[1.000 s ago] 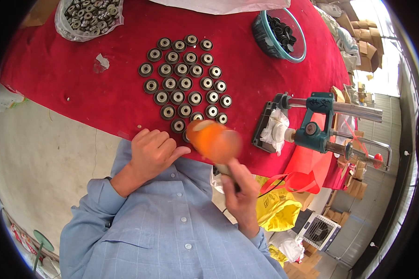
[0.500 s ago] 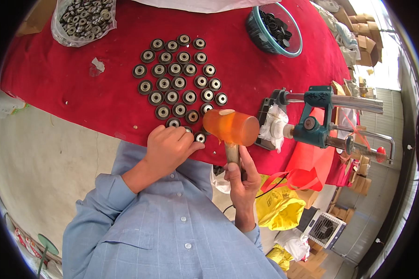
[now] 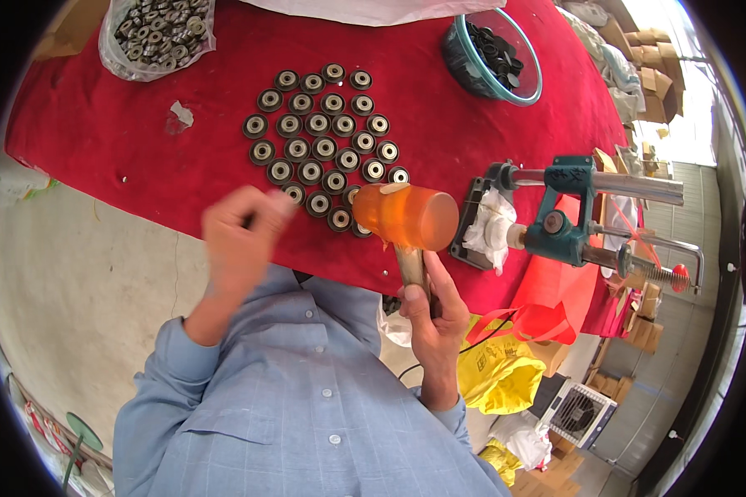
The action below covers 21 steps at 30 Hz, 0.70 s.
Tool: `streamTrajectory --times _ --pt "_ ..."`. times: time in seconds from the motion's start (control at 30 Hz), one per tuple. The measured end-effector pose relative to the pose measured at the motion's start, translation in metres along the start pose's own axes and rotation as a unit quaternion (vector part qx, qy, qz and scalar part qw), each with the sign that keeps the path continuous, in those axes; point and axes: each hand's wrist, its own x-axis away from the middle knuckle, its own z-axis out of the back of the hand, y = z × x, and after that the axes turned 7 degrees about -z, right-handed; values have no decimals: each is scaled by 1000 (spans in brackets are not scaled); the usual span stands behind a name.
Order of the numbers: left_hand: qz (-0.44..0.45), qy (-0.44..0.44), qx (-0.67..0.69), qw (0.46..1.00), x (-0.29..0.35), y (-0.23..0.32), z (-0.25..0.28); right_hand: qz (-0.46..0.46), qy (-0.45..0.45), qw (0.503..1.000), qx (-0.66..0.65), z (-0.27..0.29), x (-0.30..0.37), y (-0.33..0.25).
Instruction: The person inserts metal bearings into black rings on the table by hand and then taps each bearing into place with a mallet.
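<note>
My right hand (image 3: 441,323) is wrapped round the wooden handle of a mallet (image 3: 406,217) with a translucent orange head. The mallet head hangs over the near right end of a group of black wheels with metal bearing centres (image 3: 324,149), hiding a few of them. These wheels lie flat in loose rows on a red cloth (image 3: 182,178). My left hand (image 3: 242,236) is at the near left of the group, above the cloth's front edge. Motion smears its fingers; they look bent, and whether anything is in them I cannot make out.
A green hand press (image 3: 555,219) stands at the right with white wrapping on its end. Behind are a blue basin (image 3: 518,95) of black parts and a plastic bag (image 3: 145,70) of metal bearings. Red and yellow bags (image 3: 501,373) hang or lie below the table's right side.
My left hand has pulled back leftward from the near wheels, which lie farther from the front edge and closer together. The mallet has shifted slightly left and away from me, still in my right hand.
</note>
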Motion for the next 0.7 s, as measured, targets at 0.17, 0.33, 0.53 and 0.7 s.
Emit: streamTrajectory --times 0.17,0.33,0.53,0.7 --pt "207 147 305 918 -34 2 68 91 4 994 56 2 10 2" --pt "216 183 303 910 -36 8 74 98 -5 984 151 -20 -7 -2" --pt "228 148 360 892 -41 9 68 88 -4 991 99 -12 0 -11" --pt "10 -6 -86 996 -28 3 58 122 -31 987 102 -34 -11 -29"
